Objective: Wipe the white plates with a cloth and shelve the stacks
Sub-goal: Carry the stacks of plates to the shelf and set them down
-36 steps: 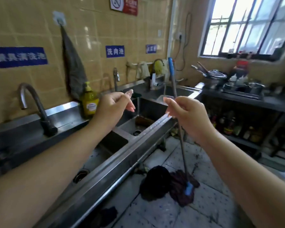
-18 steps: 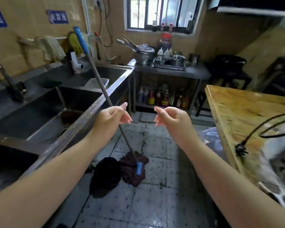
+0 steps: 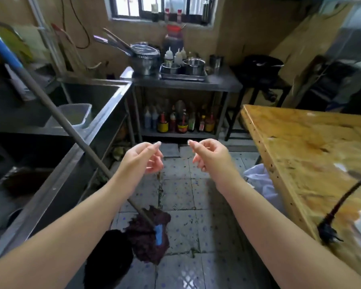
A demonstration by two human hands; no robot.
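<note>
Both hands are hanging in mid-air at frame centre, over the tiled floor (image 3: 183, 195). The left hand (image 3: 143, 158) is showing a loosely curled grip with nothing in it; fingertips are pointing right. The right hand (image 3: 206, 155) is mirroring it, grip loosely curled and holding nothing, fingertips pointing left. The two hands are staying apart, a gap between them, and neither is touching any object.

No white plates and no wiping cloth are appearing anywhere in the head view, so the location of the task's things cannot be told.

A mop handle (image 3: 56, 113) with a blue upper end is leaning against the front rim of the steel sink (image 3: 77, 155) at frame left, running diagonally down behind the left forearm. The dark reddish mop head (image 3: 148, 236) is lying on the floor at lower centre, beside a black mass of cloth-like material (image 3: 108, 257).

A pale plastic tub (image 3: 75, 113) is sitting in the far basin.

A steel bench (image 3: 223, 83) is standing under the window at upper centre, carrying metal pots (image 3: 193, 66) and squeeze bottles (image 3: 169, 55). Its lower shelf is holding a row of sauce bottles (image 3: 181, 122).

A wooden bench (image 3: 311, 147) is occupying the right of the frame. A black cable with plug (image 3: 329, 228) is lying on its near part.
</note>
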